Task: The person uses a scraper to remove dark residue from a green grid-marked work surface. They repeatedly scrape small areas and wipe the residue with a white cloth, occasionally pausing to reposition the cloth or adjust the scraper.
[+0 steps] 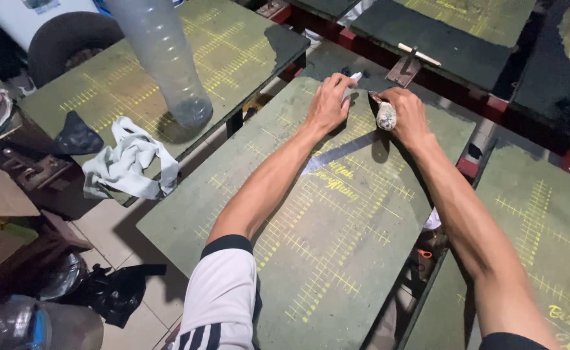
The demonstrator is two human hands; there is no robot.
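Nearest the camera, a white sleeve with black trim [223, 285] covers the person's left upper arm, and both bare forearms stretch away over a green printing board [337, 259] marked with a yellow grid. Partway up the board a long, flat metal ruler [340, 153] lies on the surface, its long axis running diagonally from lower left to upper right, passing between the two forearms and ending near the hands. At the far edge of the board, the left hand [327, 104] is curled down on the surface, fingers closed around a small white object [354, 78] that sticks out past the knuckles; what it is cannot be told. Just to its right, close by but apart, the right hand [409, 116] is clenched around a paint-stained tool handle [385, 116], the tool's tip pointing toward the left hand. Both hands are about equally close to the ruler's upper end. Farther left, a crumpled white rag [129, 165] and a clear plastic bottle [168, 58] sit on a neighbouring board [233, 45].
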